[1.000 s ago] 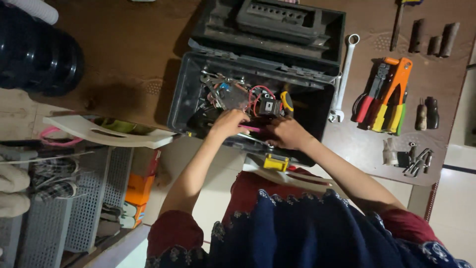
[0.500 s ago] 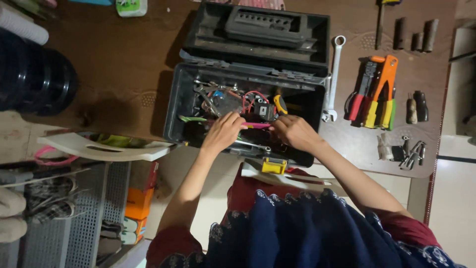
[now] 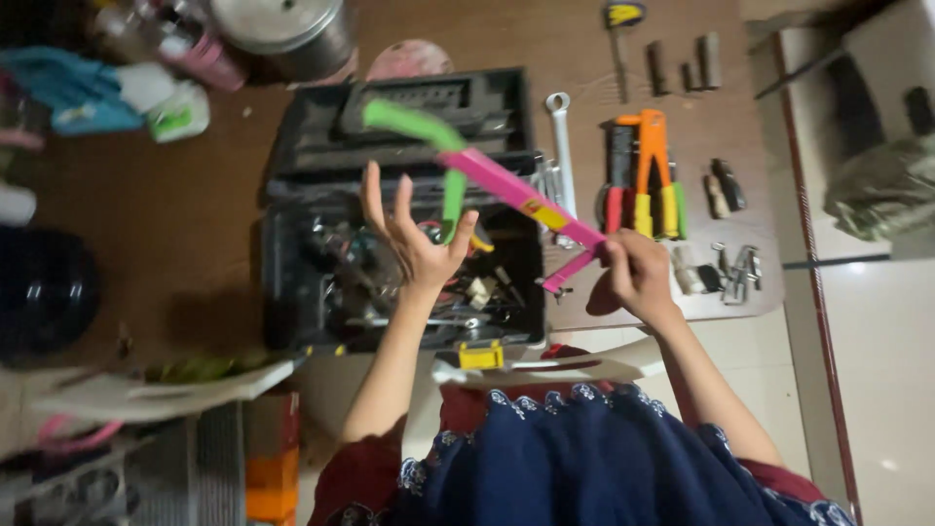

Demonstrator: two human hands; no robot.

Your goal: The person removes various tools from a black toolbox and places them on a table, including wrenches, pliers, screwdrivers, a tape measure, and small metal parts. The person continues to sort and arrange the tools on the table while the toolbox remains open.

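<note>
A: The left hand (image 3: 414, 239) is spread open under the green handle of the saw (image 3: 487, 175), touching it at most, not gripping.

B: Better to close it there — the right hand (image 3: 638, 278), pinched on the pink end, carries everything alone.

A: A slim pink frame with a yellow patch, held aslant above the open toolbox (image 3: 282, 273).

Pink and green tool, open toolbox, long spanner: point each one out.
pink and green tool (image 3: 516, 192), head view, on the pink bar's middle.
open toolbox (image 3: 276, 282), head view, on its left wall.
long spanner (image 3: 561, 146), head view, on its shaft.
</note>
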